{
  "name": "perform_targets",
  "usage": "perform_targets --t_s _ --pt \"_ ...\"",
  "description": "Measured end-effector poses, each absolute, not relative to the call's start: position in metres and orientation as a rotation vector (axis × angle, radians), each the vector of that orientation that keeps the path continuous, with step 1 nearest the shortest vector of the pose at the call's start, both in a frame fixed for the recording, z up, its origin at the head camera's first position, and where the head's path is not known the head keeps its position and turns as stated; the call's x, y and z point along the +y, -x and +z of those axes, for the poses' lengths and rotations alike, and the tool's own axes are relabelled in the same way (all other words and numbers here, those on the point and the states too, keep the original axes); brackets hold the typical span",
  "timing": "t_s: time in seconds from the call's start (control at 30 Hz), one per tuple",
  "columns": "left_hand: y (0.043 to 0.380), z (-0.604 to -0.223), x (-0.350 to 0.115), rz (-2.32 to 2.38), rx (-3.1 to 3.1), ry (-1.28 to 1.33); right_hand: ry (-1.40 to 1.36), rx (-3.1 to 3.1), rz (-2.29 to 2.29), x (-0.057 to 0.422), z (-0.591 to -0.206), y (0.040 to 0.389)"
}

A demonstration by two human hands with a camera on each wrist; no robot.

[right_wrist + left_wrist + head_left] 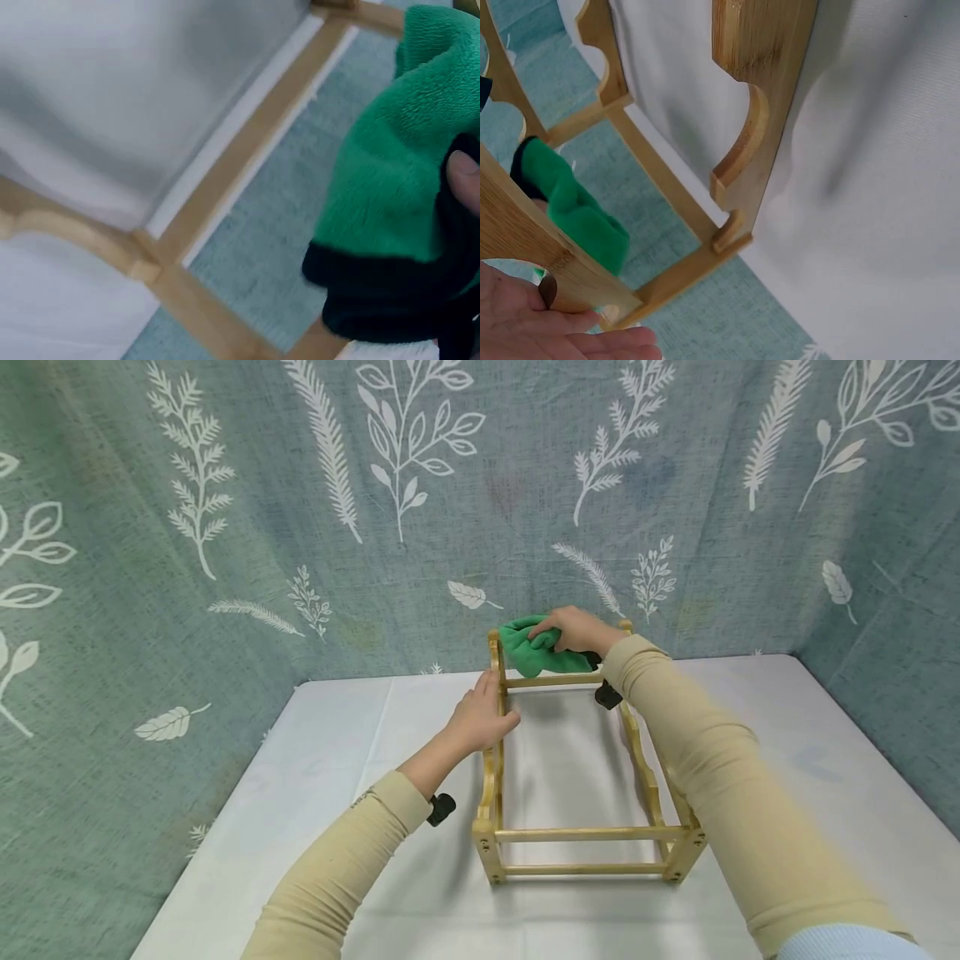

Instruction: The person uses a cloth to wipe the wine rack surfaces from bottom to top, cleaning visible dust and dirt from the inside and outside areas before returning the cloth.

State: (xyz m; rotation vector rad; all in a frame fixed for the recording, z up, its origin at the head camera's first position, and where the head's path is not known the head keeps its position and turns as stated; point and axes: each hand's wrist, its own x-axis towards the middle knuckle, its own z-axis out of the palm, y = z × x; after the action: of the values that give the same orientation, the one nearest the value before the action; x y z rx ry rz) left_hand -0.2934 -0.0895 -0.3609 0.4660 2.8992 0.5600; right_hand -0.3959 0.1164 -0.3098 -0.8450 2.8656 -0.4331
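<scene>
"Wooden rack (577, 834), entire: we find it standing on the white-covered table (795, 777), a honey-coloured open frame with fine grain visible at close range."

"And its main parts?"

"Two side frames run away from us, the left side frame (487, 785) and the right side frame (651, 785), with rounded notches (754, 127) cut along their edges. Slim, faintly glossy crossbars (585, 869) join them; at the near end we count two, one above the other."

"What do we observe at the far end?"

"Green cloth (525, 652), plush and creased, with a dark trim (375, 274), bunched by the far left corner. Whether it touches the wood, we cannot tell."

"And the hands?"

"Our right hand (577, 631) grasps the cloth, thumb against the trim. Our left hand (480, 714) rests against the left side frame, fingers extended, clasping nothing."

"Smallest details?"

"Dark screw heads (486, 846), which we see dotting the rack's near corners."
</scene>
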Motion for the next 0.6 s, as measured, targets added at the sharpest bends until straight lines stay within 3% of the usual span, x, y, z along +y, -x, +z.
perform_targets --t_s 0.37,0.6 --pt "0.292 -0.360 -0.092 0.518 2.920 -0.435 0.707 2.910 -0.515 0.171 -0.296 0.397" --pt "0.292 -0.360 -0.089 0.472 2.929 -0.414 0.506 2.917 -0.956 0.195 -0.296 0.391"
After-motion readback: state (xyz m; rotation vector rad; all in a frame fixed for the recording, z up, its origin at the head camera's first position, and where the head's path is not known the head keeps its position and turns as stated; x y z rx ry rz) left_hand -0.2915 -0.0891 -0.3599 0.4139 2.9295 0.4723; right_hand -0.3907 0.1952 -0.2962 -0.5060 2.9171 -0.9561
